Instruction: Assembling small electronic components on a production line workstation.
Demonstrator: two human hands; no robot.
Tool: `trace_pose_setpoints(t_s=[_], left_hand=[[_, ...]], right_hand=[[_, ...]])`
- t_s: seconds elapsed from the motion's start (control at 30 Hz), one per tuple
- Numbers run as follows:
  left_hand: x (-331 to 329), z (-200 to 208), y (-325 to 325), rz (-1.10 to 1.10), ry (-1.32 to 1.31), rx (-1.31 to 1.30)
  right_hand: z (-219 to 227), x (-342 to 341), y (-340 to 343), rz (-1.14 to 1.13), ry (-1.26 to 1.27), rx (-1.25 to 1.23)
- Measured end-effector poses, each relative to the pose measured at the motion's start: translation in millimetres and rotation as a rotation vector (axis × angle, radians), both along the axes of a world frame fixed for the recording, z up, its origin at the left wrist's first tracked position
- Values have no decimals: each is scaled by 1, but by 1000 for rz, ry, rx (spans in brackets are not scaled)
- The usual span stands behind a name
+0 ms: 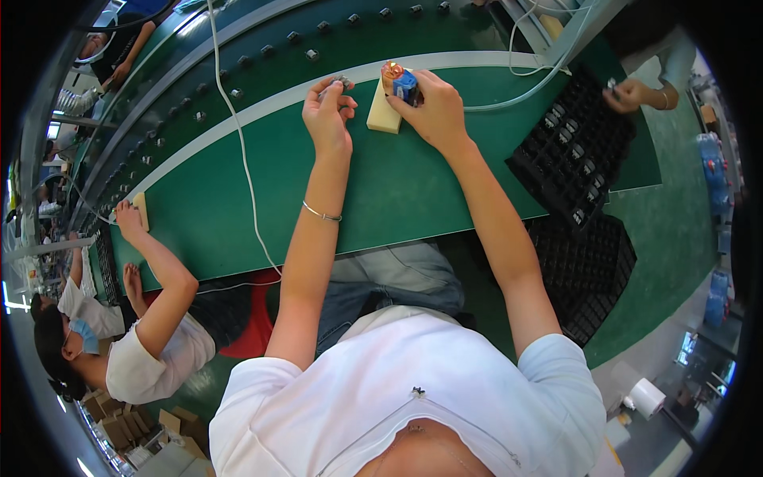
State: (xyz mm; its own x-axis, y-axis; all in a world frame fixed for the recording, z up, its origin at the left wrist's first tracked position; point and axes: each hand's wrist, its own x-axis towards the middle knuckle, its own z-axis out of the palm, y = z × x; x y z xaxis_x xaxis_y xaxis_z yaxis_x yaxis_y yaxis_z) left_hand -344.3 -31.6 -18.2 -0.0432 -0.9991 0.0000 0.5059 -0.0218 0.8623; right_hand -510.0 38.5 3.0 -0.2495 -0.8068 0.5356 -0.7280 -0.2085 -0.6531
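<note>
At a green table (401,183), the left hand (327,119) pinches a small part (342,81) while the right hand (437,106) grips a blue device (404,83), apparently steadying it.

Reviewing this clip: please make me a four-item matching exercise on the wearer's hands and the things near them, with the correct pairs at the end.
Column one:
1. Left hand
2. Right hand
3. Pale yellow block
4. Upper black gridded tray

Column two:
A. On the green tabletop, between the two hands
B. Toward the right, with silvery pieces in some cells
C. Gripping a blue part with a copper-coloured end
D. Pinching a small metallic part

Pairs: 1-D, 2-C, 3-A, 4-B
</note>
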Motion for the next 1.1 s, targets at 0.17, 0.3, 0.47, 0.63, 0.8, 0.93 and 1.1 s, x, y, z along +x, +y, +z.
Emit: trace_pose_setpoints(t_s=[0.17,0.3,0.47,0.63,0.8,0.93,1.1], left_hand=[[-2,4,5,3,3,-6],[0,3,5,4,1,1],[2,4,7,-2,9,2],[2,3,5,-2,5,-1],[6,8,0,6,21,-5],[14,6,-3,28,14,15],[22,5,2,55,22,8]], right_hand=[[-1,0,2,-29,23,46],[-3,2,2,-35,28,47],[-2,4,4,-38,32,39],[0,3,3,-36,33,57],[12,8,-2,-6,-4,48],[21,9,-34,18,-12,82],[10,-10,-107,-84,81,64]])
